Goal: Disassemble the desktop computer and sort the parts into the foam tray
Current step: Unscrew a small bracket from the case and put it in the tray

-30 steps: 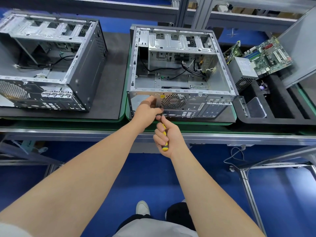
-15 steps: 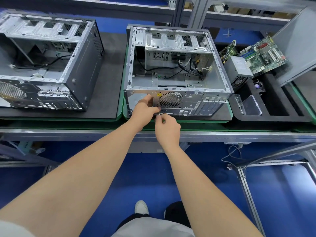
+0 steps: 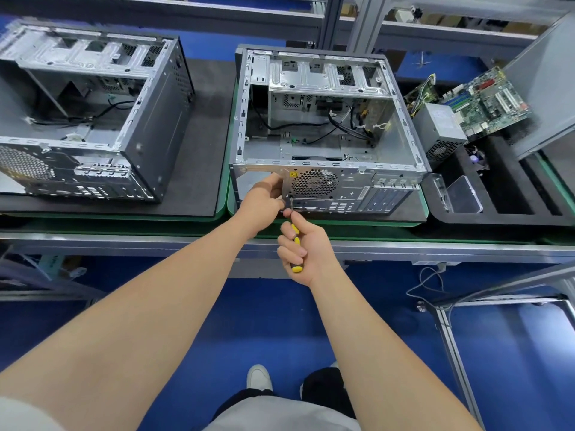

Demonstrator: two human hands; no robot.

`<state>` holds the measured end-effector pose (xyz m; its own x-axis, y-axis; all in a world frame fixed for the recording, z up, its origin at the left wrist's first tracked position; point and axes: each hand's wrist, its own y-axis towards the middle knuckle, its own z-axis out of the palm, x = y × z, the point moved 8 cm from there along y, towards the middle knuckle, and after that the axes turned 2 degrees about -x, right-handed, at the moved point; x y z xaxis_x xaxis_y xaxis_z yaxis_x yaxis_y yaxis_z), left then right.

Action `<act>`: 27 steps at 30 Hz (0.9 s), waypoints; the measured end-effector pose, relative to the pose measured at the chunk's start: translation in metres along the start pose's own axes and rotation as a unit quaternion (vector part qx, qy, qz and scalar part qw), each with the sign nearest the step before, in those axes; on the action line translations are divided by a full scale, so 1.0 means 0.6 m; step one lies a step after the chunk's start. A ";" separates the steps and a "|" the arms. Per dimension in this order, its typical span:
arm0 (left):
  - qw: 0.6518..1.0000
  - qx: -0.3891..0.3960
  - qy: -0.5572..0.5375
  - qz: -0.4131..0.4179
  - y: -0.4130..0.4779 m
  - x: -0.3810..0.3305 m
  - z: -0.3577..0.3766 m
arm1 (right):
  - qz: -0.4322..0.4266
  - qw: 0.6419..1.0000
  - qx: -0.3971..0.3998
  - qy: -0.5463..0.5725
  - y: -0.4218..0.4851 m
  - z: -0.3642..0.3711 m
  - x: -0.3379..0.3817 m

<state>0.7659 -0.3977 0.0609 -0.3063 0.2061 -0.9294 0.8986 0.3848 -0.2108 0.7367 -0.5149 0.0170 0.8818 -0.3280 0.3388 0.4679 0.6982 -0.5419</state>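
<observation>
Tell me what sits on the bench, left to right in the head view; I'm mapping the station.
First the stripped case → open computer case → power supply → motherboard.

Bright, even overhead light, only soft short shadows inside the open grey steel computer case (image 3: pixel 311 79) and in the slots of the black foam tray (image 3: pixel 497 219). Mild glare off the silver aluminium bench rail (image 3: pixel 124 241). Sharp centre, strong wide-angle bowing and slight smear toward edges.

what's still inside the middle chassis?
Loose black cables and the drive cage at the far end; motherboard bay looks stripped. The rear panel hides the near floor.
</observation>
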 end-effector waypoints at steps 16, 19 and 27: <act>1.000 -0.005 -0.014 0.010 -0.001 -0.001 0.002 | -0.275 0.596 -0.327 -0.680 -0.034 0.024 0.067; 1.000 -0.020 -0.014 0.012 -0.002 -0.003 0.001 | -0.191 0.741 -0.282 -0.579 -0.018 0.006 0.067; 0.999 0.000 -0.036 -0.034 0.002 0.002 0.003 | -0.001 0.999 -0.030 -0.039 -0.013 0.005 0.015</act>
<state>0.7672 -0.3983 0.0587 -0.3426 0.1152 -0.9324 0.8768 0.3958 -0.2732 0.7411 -0.5214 0.0267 0.8752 -0.2768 0.3968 0.4736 0.6580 -0.5855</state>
